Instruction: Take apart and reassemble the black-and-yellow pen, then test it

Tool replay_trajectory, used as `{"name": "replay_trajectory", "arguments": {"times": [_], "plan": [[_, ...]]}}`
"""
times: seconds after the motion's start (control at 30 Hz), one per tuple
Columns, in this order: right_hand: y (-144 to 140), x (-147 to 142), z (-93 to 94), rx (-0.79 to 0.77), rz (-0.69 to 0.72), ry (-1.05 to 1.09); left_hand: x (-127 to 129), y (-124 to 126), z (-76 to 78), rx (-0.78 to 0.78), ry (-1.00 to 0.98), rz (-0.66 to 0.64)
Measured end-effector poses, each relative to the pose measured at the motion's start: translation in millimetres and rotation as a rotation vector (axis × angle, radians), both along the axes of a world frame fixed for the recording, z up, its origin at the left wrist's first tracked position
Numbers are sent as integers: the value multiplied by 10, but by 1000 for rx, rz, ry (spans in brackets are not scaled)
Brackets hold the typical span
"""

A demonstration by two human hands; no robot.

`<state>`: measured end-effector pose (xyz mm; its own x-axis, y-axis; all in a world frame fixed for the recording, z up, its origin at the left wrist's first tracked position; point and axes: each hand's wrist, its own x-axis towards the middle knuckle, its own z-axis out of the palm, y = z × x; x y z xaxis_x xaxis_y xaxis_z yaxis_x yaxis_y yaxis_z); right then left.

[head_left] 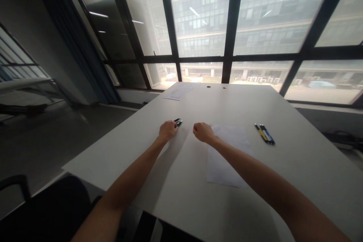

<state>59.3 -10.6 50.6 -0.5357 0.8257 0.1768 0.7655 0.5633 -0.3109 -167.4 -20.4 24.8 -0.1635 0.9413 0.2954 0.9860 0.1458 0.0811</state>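
Note:
My left hand [168, 129] is closed around the near ends of a small bunch of dark pens [178, 121] on the white table [187, 166]. Their other ends stick out past the fingers, and their exact number is hard to make out. A short way to the right, my right hand [203, 132] is curled into a fist by the left edge of a blank sheet of paper [224, 166]. Whatever those fingers may hold is hidden. On the table beyond the sheet's right side lie several pens [264, 134] side by side, in yellow, white and blue.
Printed paper [178, 92] lies at the table's far left, with a small dark disc [208, 87] near the back edge. A black chair [56, 204] stands at the lower left. Tall windows [198, 15] rise behind the table.

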Motion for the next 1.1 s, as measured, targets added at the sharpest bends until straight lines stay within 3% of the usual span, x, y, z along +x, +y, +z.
{"name": "replay_trajectory", "arguments": {"times": [0.2,0.33,0.43,0.53,0.7,0.8,0.97,1.1], "plan": [[-11,-52,-44,3,13,18,99,31,45,-82,2,28],[11,-15,-82,5,1,55,201,55,129,-111,-162,40],[62,107,-92,-44,-23,117,354,56,207,-49,-430,-107],[154,291,-103,-113,25,274,587,60,254,75,-849,-208],[328,641,-177,-454,99,647,1025,132,206,131,-1359,-368],[368,866,-222,-573,113,825,1259,196,132,147,-1550,-460],[301,1228,-219,-519,83,980,1566,249,67,160,-1672,-543],[276,1474,-215,-385,76,997,1707,267,43,63,-1670,-573]]}}
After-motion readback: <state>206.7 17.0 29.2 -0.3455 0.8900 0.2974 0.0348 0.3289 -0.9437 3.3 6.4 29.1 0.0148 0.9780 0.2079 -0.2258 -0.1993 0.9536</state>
